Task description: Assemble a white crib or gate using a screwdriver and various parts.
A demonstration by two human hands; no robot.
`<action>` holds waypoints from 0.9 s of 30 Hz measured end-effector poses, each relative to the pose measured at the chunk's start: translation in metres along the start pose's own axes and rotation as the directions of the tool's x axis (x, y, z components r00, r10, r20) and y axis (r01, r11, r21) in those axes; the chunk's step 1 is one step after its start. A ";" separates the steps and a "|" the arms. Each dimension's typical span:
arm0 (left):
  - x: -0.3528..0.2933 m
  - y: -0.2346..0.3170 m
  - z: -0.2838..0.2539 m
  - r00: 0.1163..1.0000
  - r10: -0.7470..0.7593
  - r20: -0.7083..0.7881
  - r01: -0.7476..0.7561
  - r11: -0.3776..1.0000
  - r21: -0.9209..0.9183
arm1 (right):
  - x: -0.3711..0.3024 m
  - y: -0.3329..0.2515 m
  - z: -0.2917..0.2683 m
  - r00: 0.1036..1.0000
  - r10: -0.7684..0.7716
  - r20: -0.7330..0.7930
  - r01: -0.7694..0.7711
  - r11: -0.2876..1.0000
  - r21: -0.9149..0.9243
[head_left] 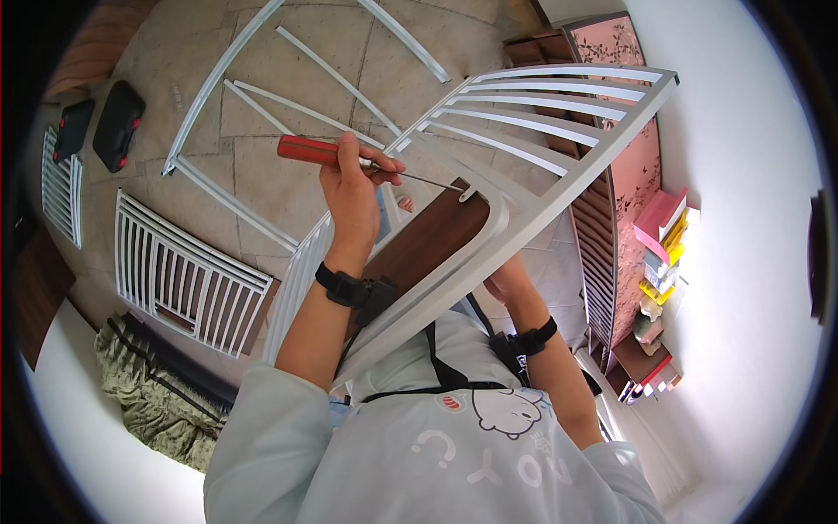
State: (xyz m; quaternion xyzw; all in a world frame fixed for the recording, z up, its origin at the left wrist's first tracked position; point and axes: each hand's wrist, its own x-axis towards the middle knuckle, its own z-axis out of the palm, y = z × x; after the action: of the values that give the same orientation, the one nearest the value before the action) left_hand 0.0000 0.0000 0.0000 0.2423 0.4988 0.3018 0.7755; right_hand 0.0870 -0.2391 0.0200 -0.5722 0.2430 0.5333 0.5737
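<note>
My left hand (pixel 351 194) is closed around a screwdriver (pixel 307 150) with a red handle. Its thin metal shaft slants to the right, and the tip meets a small metal bracket (pixel 469 190) at the corner of a dark brown panel (pixel 436 231). That panel sits inside a white slatted frame (pixel 559 199), held tilted in front of my body, its slats fanning out toward the upper right. Below the frame's near rail is my right hand (pixel 504 278); the rail hides its fingers, so their grip is not visible.
White rails (pixel 314 65) lie on the tiled floor ahead. To the left are stacked white slatted panels (pixel 188 275), a black case (pixel 120 127) and crumpled green fabric (pixel 157 375). A pink cabinet (pixel 633 166) with slatted doors stands along the right wall, with a pink box (pixel 661 225) on it.
</note>
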 end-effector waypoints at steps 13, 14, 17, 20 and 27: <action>-0.004 0.010 0.005 0.997 -0.021 0.076 0.017 0.998 0.056 | -0.003 0.001 -0.008 0.984 0.081 0.156 -0.075 0.996 -0.040; -0.005 0.011 0.006 0.997 -0.033 0.070 0.028 0.998 0.060 | -0.004 0.000 -0.007 0.985 0.081 0.152 -0.076 0.996 -0.038; -0.004 0.010 0.004 0.996 -0.028 0.085 0.021 0.996 0.086 | -0.005 0.002 -0.006 0.979 0.024 0.203 -0.015 0.999 -0.047; -0.004 0.007 0.008 0.996 -0.056 0.070 0.055 0.998 0.027 | -0.002 0.012 -0.015 0.979 0.081 0.187 -0.069 0.995 -0.069; -0.003 0.005 0.007 0.996 0.068 0.062 -0.070 0.997 0.039 | -0.007 0.013 -0.009 0.981 0.096 0.169 -0.081 0.992 -0.093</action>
State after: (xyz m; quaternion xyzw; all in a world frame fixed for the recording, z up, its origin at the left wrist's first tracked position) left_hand 0.0041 0.0014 0.0080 0.2844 0.4727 0.3106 0.7741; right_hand 0.0765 -0.2528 0.0193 -0.5363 0.1944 0.6161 0.5431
